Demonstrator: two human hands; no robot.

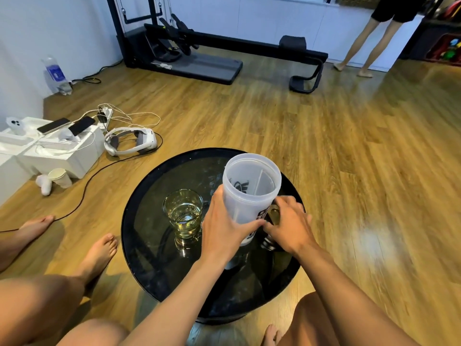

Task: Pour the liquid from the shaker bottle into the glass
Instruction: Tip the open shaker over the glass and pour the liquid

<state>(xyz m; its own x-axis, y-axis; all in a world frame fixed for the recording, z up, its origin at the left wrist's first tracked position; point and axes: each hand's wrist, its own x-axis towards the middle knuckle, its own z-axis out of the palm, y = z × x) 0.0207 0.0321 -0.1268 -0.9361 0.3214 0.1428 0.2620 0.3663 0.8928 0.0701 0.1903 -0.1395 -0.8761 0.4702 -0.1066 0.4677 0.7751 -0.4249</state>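
The shaker bottle (249, 196) is translucent white, open at the top, and stands at the centre of the frame on the round black glass table (149, 270). It carries bold black print down its side and a dark logo near the rim. The hands hide most of the letters, so no word can be read. The left hand (224, 226) wraps its fingers (252, 224) round the lower half of the bottle. Just to its right, the right hand (290, 227) curls over a dark lid (273, 217) with an olive tab, touching the bottle. Just left of the left hand stands the glass (183, 213), partly filled with pale yellow liquid.

At upper left a plastic water bottle (56, 76) with a blue label, too small to read, leans by the wall. Below it lie phones (53, 125) on white boxes, a white headset (132, 143) and a paper cup (59, 177) on the wooden floor. A black exercise machine (199, 53) lines the far wall.
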